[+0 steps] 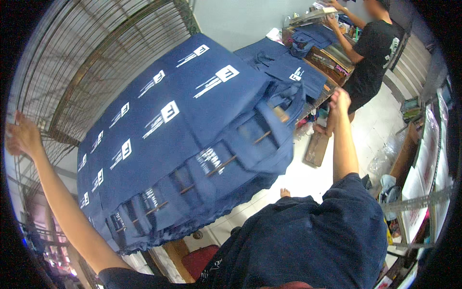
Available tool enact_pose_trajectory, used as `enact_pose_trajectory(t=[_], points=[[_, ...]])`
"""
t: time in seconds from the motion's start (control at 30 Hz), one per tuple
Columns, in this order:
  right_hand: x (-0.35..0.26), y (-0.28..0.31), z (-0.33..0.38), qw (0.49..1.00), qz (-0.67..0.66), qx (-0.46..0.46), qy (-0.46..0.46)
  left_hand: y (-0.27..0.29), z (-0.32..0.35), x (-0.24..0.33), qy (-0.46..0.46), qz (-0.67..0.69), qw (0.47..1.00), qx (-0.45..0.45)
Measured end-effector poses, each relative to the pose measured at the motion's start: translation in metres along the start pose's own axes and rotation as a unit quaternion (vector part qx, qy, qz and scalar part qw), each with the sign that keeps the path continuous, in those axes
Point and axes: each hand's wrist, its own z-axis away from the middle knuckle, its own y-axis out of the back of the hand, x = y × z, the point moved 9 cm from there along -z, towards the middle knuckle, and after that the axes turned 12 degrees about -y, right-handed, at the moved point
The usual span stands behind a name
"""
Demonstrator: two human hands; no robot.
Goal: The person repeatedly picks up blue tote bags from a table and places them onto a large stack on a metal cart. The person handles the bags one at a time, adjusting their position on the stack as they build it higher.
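Navy bags (192, 139) beside co-worker's table (332, 62)

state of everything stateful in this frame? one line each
Bag stack: navy bags laid overlapping in a long fanned row, print side up.
Bags on bench: lying flat, apart from the stack.
Left hand: open, fingers spread, holding nothing, clear of the stack.
Right hand: at the stack's far right end; grip cannot be told.
Co-worker: standing at the bench, hands up on a flat frame.
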Motion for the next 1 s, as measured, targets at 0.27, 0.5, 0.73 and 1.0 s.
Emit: enact_pose_trajectory(t=[0.27, 0.5, 0.73, 1.0], points=[[0.249, -0.055, -0.110, 0.913, -0.050, -0.049, -0.403, 0.032, -0.032, -0.029, 0.006, -0.093, 0.992, -0.082], [0.282, -0.108, -0.165, 0.886, -0.240, 0.007, -0.396, 0.063, -0.073, 0.002, 0.045, -0.046, 0.993, -0.095], [0.214, -0.146, -0.190, 0.930, -0.231, -0.031, -0.284, 0.057, -0.067, 0.008, 0.088, 0.003, 0.993, -0.082], [0.020, -0.189, -0.156, 0.994, 0.094, 0.016, 0.058, 0.094, -0.040, -0.063, 0.084, -0.025, 0.985, -0.146]])
